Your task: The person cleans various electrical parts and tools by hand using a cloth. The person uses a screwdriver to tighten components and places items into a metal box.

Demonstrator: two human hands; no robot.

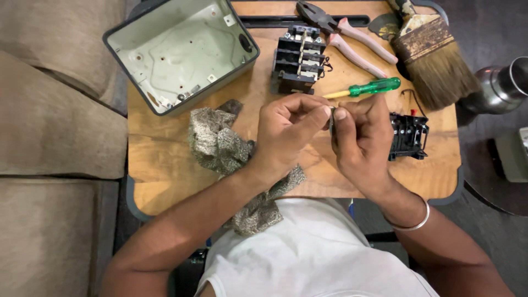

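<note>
From my feed I count two hands over the wooden table [165, 170], both meeting just above its middle. My left hand [286, 135] and my right hand [360, 140] are pressed tip to tip, and between them sits one small metal part [331, 122], thin and dark, mostly hidden; I cannot tell its exact shape. The fingers [316, 113] of the left hand are narrowed into a pinch on that part, and the right thumb and forefinger close on it from the other side. One silver bangle [412, 223] circles my right wrist.

Around the hands I count two black electrical blocks: one larger switch block [300, 58] with pale metal strips, standing behind the hands, and one smaller black block [410, 136] just beside the right hand, partly covered by it. There is one green-handled screwdriver [371, 87] lying between the larger block and the right hand, one pair of pliers [346, 33] with pink grips at the far edge, and one broad paintbrush [434, 58] with worn bristles at the far right corner. One open grey metal box [181, 49] rests tilted across the far left corner. One speckled grey cloth [217, 143] lies crumpled under my left forearm and hangs over the near edge. Off the table to the right stands one steel vessel [500, 85].
</note>
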